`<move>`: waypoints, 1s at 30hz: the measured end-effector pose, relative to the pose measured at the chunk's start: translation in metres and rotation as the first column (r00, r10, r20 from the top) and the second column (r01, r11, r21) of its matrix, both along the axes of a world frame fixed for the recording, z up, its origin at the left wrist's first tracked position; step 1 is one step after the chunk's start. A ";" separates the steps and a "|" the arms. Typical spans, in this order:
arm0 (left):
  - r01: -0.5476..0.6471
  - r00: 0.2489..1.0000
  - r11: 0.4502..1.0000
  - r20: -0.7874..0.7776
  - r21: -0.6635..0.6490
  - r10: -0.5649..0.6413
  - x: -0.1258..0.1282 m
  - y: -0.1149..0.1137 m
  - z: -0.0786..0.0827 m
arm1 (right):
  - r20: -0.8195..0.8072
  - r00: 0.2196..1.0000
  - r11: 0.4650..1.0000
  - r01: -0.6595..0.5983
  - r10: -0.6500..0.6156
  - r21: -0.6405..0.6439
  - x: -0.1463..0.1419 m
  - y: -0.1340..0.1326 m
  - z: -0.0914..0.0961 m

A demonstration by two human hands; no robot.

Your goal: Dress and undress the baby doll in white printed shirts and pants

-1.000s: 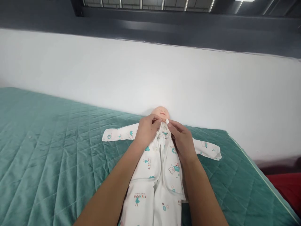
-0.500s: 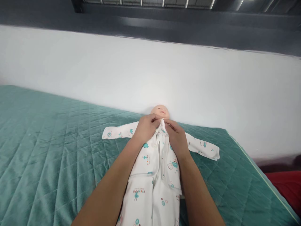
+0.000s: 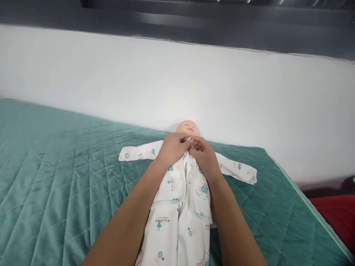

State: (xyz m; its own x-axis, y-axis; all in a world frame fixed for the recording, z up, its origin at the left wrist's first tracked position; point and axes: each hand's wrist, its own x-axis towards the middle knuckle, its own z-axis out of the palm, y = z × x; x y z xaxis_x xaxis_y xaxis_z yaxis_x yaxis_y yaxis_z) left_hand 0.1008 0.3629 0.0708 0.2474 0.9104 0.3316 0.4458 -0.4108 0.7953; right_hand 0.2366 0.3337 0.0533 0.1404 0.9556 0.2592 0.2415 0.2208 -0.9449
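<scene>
A baby doll lies on its back, its head by the wall. It wears a white baby jacket printed with teal and brown figures, both sleeves stretched out sideways. White printed trousers cover the legs. My left hand pinches the jacket's collar edge just below the doll's chin. From the other side my right hand grips the collar too, its fingertips meeting those of the left. Below the hands the jacket's front edges lie slightly apart. What exactly sits between the fingertips is hidden.
A teal quilted cover spreads under the doll, its piped edge running down on the right. Behind stands a white wall with a dark ledge above. Red cloth shows beyond the right edge.
My hands have come together at the collar, the right one moving left until the fingertips meet. The collar edges, apart before, are now drawn close. The view has tilted down slightly.
</scene>
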 end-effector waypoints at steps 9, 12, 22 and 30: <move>-0.073 0.995 0.996 0.069 -0.047 0.076 0.002 0.003 -0.003 | -0.099 0.993 0.998 -0.066 0.063 -0.021 0.003 0.001 -0.004; -0.104 0.995 0.995 -0.006 -0.001 0.104 0.001 0.005 -0.006 | -0.176 0.984 0.999 -0.038 0.037 -0.004 0.003 0.002 -0.005; -0.118 0.976 0.992 -0.178 0.042 0.124 -0.002 0.004 -0.011 | -0.003 0.989 0.988 0.151 -0.151 0.006 0.000 -0.005 -0.003; -0.157 0.954 0.987 -0.254 0.026 0.159 -0.001 0.000 -0.006 | 0.207 0.965 0.985 0.144 -0.161 0.096 -0.003 -0.012 -0.003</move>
